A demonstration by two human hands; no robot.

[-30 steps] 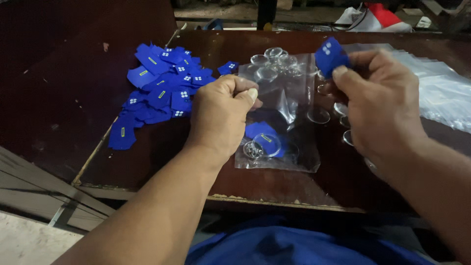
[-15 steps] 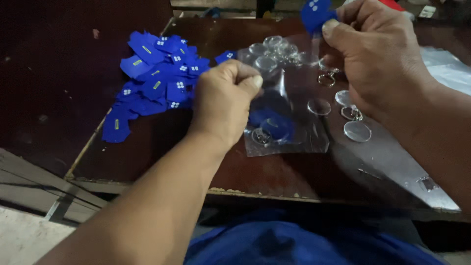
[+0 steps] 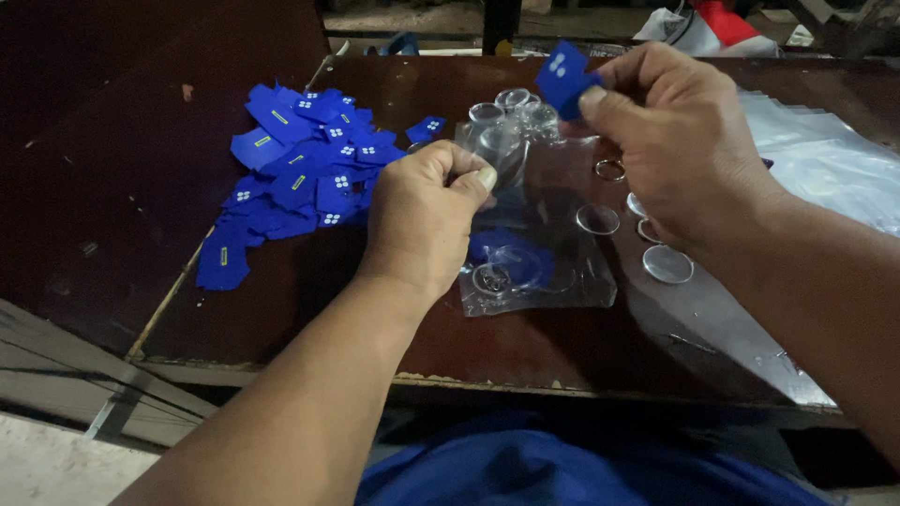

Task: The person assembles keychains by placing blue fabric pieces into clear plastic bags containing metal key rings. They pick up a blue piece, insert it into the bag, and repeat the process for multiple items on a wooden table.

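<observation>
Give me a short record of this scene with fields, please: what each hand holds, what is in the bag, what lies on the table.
left hand: pinches the clear bag at its top edge
right hand: holds a blue tag above the bag
bag contents: something blue and a ring, at the bottom
left of bag: pile of blue tags
right of bag: clear discs, a ring, more clear bags
surface: dark table

Views: one only, worn on the person's head.
Direction: looks forward and down over both forearms onto the dark wooden table [image 3: 281,309].
Nearness: close; left hand [image 3: 427,220] and right hand [image 3: 675,150] fill the middle.
Shared part: none, with only one view.
</observation>
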